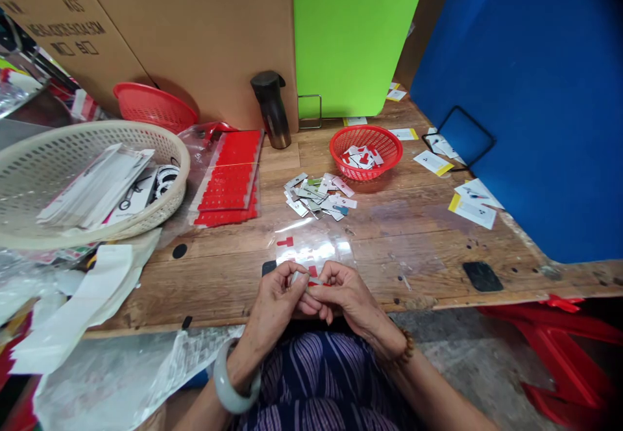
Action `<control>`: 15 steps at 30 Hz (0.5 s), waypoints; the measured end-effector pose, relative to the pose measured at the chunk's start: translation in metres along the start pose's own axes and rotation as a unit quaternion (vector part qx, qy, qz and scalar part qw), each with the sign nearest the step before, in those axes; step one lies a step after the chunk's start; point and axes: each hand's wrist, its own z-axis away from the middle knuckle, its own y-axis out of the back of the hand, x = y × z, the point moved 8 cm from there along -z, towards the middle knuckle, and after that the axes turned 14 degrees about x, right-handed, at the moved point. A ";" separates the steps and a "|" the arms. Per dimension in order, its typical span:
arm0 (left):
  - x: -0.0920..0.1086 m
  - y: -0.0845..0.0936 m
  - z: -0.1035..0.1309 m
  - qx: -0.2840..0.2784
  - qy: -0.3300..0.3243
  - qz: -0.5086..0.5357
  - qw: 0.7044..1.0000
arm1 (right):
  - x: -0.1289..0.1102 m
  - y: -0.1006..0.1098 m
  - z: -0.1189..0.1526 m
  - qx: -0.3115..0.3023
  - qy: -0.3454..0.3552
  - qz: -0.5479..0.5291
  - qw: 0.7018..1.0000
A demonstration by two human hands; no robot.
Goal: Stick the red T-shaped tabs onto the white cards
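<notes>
Close to the table's front edge, my left hand point(281, 293) and my right hand point(346, 293) meet with fingertips pinched. Between them is a small pale tag point(316, 281) with a bit of red at its right end; the fingers hide most of it. Just beyond lies a clear plastic sheet point(335, 247) bearing red T-shaped stickers point(285, 241). Farther back is a loose pile of small rectangular tags point(318, 194), mostly white and grey. A red basket point(366, 134) behind the pile holds tags with red on them.
Stacked red sticker sheets point(228, 178) lie left of the tags, near a dark flask point(273, 110). A large cream basket point(178, 178) of printed cards stands far left. Green point(350, 35) and blue boards point(525, 93) rise at the back and right. Printed cards point(474, 210) lie beside the blue board.
</notes>
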 end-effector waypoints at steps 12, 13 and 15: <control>-0.005 0.002 -0.007 -0.004 0.041 0.051 0.998 | -0.005 0.010 0.007 -0.044 -0.011 -0.083 0.996; -0.004 0.001 -0.006 -0.001 0.042 0.050 0.998 | -0.006 0.010 0.007 -0.047 -0.007 -0.081 0.996; -0.004 0.000 -0.006 0.003 0.040 0.047 0.998 | -0.007 0.009 0.008 -0.052 0.003 -0.073 0.996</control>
